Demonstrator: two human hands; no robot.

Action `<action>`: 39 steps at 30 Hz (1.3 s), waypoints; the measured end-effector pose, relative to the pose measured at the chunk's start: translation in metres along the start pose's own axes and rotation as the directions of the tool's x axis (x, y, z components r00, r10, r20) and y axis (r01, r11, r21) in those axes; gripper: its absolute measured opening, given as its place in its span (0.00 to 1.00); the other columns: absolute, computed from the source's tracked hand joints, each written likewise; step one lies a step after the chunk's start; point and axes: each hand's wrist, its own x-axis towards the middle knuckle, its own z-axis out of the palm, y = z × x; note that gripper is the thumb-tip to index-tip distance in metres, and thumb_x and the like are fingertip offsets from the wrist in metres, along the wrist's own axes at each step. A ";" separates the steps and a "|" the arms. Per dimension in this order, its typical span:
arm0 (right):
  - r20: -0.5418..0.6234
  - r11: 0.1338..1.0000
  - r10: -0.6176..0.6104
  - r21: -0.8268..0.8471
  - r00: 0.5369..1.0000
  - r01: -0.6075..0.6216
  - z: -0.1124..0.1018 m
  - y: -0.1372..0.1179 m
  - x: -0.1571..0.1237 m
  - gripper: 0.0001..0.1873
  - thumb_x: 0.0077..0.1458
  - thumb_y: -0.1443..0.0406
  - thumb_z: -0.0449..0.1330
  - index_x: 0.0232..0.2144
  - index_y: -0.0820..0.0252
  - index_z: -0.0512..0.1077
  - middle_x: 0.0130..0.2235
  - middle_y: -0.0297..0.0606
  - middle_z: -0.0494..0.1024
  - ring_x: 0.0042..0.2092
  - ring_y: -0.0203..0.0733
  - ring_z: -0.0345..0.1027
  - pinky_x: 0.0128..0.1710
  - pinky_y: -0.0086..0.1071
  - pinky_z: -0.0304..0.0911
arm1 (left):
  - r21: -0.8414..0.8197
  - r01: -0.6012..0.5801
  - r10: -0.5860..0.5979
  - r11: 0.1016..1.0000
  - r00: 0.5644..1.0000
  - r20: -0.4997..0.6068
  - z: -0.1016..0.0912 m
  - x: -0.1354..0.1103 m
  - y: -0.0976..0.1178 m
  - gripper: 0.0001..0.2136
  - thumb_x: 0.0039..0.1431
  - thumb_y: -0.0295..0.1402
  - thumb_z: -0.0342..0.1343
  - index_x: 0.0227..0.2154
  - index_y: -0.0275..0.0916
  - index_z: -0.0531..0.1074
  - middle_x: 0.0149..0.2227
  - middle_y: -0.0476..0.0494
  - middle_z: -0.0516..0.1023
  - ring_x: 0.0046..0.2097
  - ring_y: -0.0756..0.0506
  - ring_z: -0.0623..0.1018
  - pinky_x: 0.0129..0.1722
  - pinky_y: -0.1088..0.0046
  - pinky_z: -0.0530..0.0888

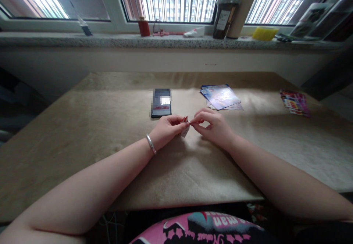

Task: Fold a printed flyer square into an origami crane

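Note:
My left hand (168, 128), with a silver bangle on its wrist, is closed on a small folded piece of paper (184, 131), whitish with some red. The thumb and fingers cover much of it. My right hand (213, 124) meets it from the right, thumb and forefinger pinched at the paper's edge. Just beyond my left hand lies a dark phone (161, 104) with its screen partly lit. Several bluish-purple printed sheets (220, 95) lie in a loose stack past my right hand.
Colourful pink and red cards (294, 102) lie at the table's (96, 126) right side. Along the stone windowsill (110, 42) behind stand a red bottle (143, 27), a dark lidded container (224, 18) and a yellow object (264, 33). The table's front edge is close to my body.

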 end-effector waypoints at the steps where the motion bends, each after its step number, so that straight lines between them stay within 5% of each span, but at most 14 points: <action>1: -0.005 1.000 -0.001 0.011 1.000 0.001 0.001 0.001 0.000 0.03 0.52 0.68 0.58 0.28 0.57 0.71 0.30 0.35 0.71 0.30 0.33 0.66 0.30 0.28 0.64 | -0.006 -0.002 0.002 1.000 1.000 0.001 0.000 0.000 0.000 0.15 0.45 0.42 0.62 0.26 0.32 0.72 0.22 0.52 0.67 0.25 0.55 0.64 0.25 0.78 0.60; 16: -0.012 0.991 -0.009 -0.134 1.000 0.007 0.003 -0.003 -0.003 0.05 0.54 0.66 0.58 0.26 0.57 0.69 0.30 0.35 0.72 0.31 0.35 0.66 0.30 0.29 0.60 | -0.070 0.053 -0.058 0.996 0.997 -0.059 0.004 0.000 0.006 0.19 0.37 0.45 0.66 0.24 0.33 0.72 0.21 0.52 0.67 0.24 0.55 0.63 0.24 0.78 0.60; 32: 0.089 0.881 -0.162 -0.436 0.983 0.184 -0.003 -0.012 -0.002 0.11 0.58 0.63 0.55 0.24 0.57 0.69 0.31 0.36 0.75 0.33 0.37 0.65 0.33 0.31 0.59 | -0.135 0.073 -0.081 0.988 0.995 -0.054 0.006 0.000 0.005 0.16 0.38 0.41 0.65 0.22 0.33 0.69 0.20 0.54 0.65 0.23 0.56 0.62 0.23 0.79 0.59; 36: 0.062 0.921 -0.107 -0.369 0.992 0.122 -0.001 -0.011 -0.002 0.09 0.57 0.64 0.56 0.25 0.57 0.70 0.31 0.36 0.75 0.34 0.37 0.66 0.34 0.31 0.59 | -0.143 0.077 -0.084 0.987 0.995 -0.049 0.006 -0.001 0.005 0.16 0.39 0.40 0.65 0.23 0.33 0.69 0.20 0.54 0.65 0.22 0.56 0.62 0.22 0.80 0.59; 39: 0.007 0.976 0.037 -0.213 0.999 -0.035 0.003 -0.011 -0.002 0.07 0.53 0.64 0.59 0.24 0.59 0.69 0.29 0.35 0.73 0.31 0.35 0.65 0.30 0.29 0.61 | -0.133 0.077 -0.085 0.988 0.995 -0.058 0.006 -0.001 0.004 0.16 0.39 0.41 0.64 0.23 0.33 0.69 0.20 0.54 0.65 0.22 0.56 0.63 0.22 0.80 0.60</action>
